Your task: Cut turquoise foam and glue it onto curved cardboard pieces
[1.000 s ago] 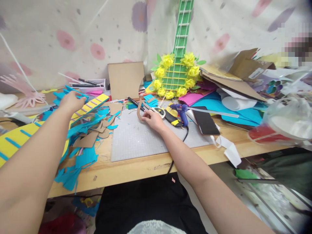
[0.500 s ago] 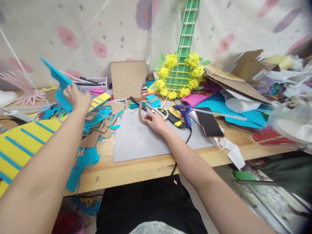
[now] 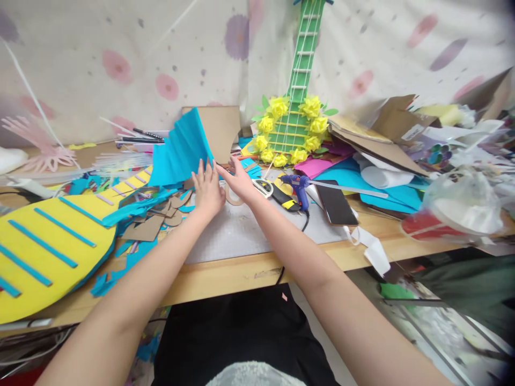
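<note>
A creased sheet of blue crepe paper [image 3: 179, 150] stands up at a slant in front of a cardboard piece. My left hand [image 3: 208, 190] has its fingers at the sheet's lower right corner and holds it there; the thumb side is partly hidden. Close on its right is my right hand [image 3: 241, 182], thumb and fingers apart, the thumb near the sheet's edge. Below the right hand a curved brown cardboard strip [image 3: 234, 201] lies on the grey cutting mat [image 3: 229, 238]. White-handled scissors [image 3: 263, 187] lie just beyond the right hand.
A blue glue gun [image 3: 300, 187], a yellow-black cutter [image 3: 286, 201] and a phone [image 3: 336, 202] lie to the right. Paper scraps and a yellow striped cutout [image 3: 44, 262] cover the left. A green guitar-shaped piece [image 3: 293, 128] with yellow flowers stands behind; a cup [image 3: 446, 222] sits far right.
My left hand has brought the blue crepe paper from the left to the middle, beside my right hand. My right hand has let go of the curved cardboard strip and moved slightly left.
</note>
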{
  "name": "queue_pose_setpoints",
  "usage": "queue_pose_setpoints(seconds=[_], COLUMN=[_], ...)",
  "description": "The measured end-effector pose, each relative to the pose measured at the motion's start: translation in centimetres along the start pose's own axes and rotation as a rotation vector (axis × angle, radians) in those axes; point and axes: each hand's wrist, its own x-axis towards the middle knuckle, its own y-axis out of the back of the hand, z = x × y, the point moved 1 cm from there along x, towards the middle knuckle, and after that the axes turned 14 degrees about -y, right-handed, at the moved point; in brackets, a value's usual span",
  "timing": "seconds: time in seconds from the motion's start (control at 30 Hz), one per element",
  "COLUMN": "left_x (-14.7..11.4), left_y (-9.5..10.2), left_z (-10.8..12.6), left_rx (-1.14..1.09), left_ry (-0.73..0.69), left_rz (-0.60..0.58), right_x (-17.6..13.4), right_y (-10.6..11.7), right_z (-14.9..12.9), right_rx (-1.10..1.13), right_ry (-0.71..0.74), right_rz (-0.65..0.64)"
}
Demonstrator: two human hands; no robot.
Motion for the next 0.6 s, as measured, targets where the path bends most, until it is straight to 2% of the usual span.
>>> queue_pose_setpoints(seconds=[0.07, 0.2, 0.3, 0.37, 0.47, 0.53, 0.6], left_x=[-0.4, -1.1, -1.7, -1.7, -0.9, 0.1, 1.0], left_y=[-0.7, -0.7, 0.4, 1.5, 3.1, 3.9, 4.5], left_z=[0.1, -0.6, -1.9, -3.3, -5.6, -6.7, -7.1], left_rx=[-0.011, -0.11, -0.217, -0.281, -0.448, -0.701, -0.991], left_ry=[-0.016, -0.107, -0.129, 0.012, 0.365, 0.565, 0.605], left_rz=[-0.045, -0.091, 0.014, 0.197, 0.454, 0.501, 0.473], right_x=[1.6, 4.0, 4.8, 5.1, 5.4, 5.4, 5.2], right_y=[-1.4, -3.3, -3.8, -3.7, -3.2, -3.1, -3.2], right_z=[-1.1, -1.6, -1.5, -1.8, -2.8, -3.6, -3.9], right_rx=[0.013, -0.131, -0.142, -0.034, 0.202, 0.33, 0.389], right_ry=[-0.107, -0.203, -0.159, -0.127, -0.13, -0.163, -0.194], right_rz=[-0.038, 0.041, 0.037, -0.003, -0.151, -0.278, -0.364])
